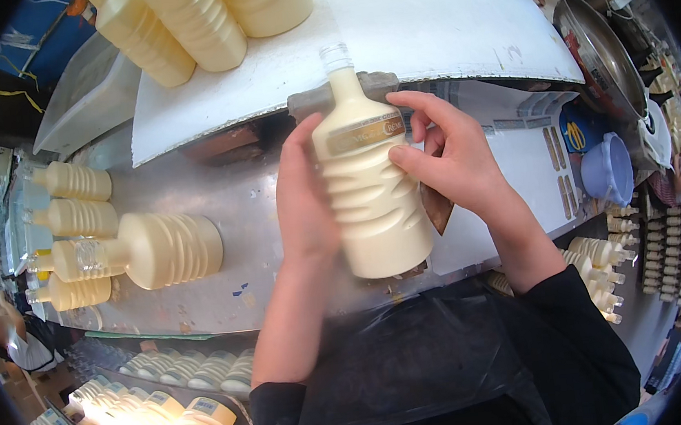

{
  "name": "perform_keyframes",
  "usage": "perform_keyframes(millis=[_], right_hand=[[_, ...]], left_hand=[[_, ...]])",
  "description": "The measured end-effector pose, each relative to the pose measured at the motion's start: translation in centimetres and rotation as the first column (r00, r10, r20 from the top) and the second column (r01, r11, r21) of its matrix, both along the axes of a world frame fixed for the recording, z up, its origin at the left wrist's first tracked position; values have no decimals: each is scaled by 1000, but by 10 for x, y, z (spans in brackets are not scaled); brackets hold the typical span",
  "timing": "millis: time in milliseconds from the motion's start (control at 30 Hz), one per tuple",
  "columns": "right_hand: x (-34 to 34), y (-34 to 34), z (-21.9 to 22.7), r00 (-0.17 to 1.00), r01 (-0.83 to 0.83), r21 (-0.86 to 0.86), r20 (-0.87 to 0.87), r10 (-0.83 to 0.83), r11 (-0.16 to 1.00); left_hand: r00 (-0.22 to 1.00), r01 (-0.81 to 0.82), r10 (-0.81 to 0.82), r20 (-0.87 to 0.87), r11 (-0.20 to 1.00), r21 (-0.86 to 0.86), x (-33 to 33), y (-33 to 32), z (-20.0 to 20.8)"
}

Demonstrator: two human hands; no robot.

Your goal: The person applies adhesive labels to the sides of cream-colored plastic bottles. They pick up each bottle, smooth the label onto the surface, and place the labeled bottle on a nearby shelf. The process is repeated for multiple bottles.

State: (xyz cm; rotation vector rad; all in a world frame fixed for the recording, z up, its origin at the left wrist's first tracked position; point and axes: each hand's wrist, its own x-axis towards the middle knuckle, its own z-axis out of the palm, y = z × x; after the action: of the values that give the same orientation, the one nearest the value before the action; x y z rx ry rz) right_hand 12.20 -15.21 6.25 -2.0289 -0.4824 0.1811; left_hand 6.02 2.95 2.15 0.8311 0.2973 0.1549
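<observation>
A cream-coloured bottle (pixel 375 189) with a wavy ribbed body and a clear glass neck lies in front of me, its neck pointing away. Across its shoulder runs a gold-brown label strip (pixel 366 134). Along the bottle's left side my left hand (pixel 304 195) is cupped against it, slightly blurred. My right hand (pixel 453 144) has its thumb pressed on the bottle below the label and its index finger near the label's right end; the other fingers are curled. Grey cloth-like padding (pixel 380 84) shows behind the bottle's shoulder. Below my right palm a brown pointed piece (pixel 438 210) sticks out.
Several cream bottles (pixel 172 249) lie at the left on the metal table, others stand on a white board (pixel 438 31) behind. Right: label strips (pixel 556 155) on a white sheet, a lilac bucket (pixel 607 170), a large metal pan (pixel 600 52). Racked bottles (pixel 163 418) glow under light at lower left.
</observation>
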Motion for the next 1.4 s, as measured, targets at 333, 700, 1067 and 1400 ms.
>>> perform_keyframes(millis=[333, 700, 1067, 1400], right_hand=[[7, 34, 14, 984, 133, -144, 140, -113, 981], [4, 39, 11, 967, 182, -141, 207, -151, 973], [3, 41, 8, 962, 188, -126, 225, -156, 974], [2, 42, 11, 962, 188, -131, 222, -156, 973]], left_hand=[[999, 0, 9, -33, 960, 279, 7, 3, -4], [999, -23, 29, -15, 946, 323, 10, 5, -11], [999, -4, 13, -32, 966, 258, 6, 8, -12], [1000, 8, -1, -25, 961, 276, 1, 0, -3]])
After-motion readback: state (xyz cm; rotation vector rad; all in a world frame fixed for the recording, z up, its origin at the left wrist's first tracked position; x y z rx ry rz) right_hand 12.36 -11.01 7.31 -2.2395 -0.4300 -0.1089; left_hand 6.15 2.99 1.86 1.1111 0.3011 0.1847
